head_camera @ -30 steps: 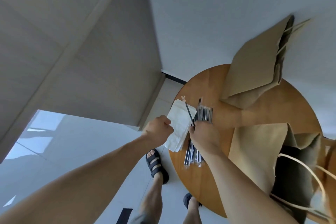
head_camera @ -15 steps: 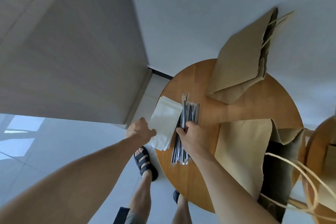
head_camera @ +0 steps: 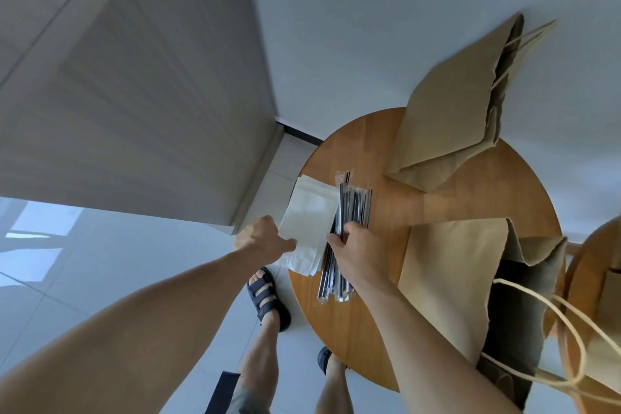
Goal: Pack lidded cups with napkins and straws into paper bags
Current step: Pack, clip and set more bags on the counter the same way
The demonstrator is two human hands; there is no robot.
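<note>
2 hands work at the desk (head_camera: 453, 212) edge: the left hand (head_camera: 260, 240) now pinches the napkins (head_camera: 311, 222), while right hand (head_camera: 356, 250) fingers have closed around the wrapped straws (head_camera: 353, 208); the open paper bag (head_camera: 517, 306) waits near.

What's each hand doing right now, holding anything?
Left hand: fingers closed on the near edge of the napkin stack.
Right hand: fingers pinching wrapped straws from the pile on the table.

No readable text, labels, brands, numbers or signs anywhere in view.
</note>
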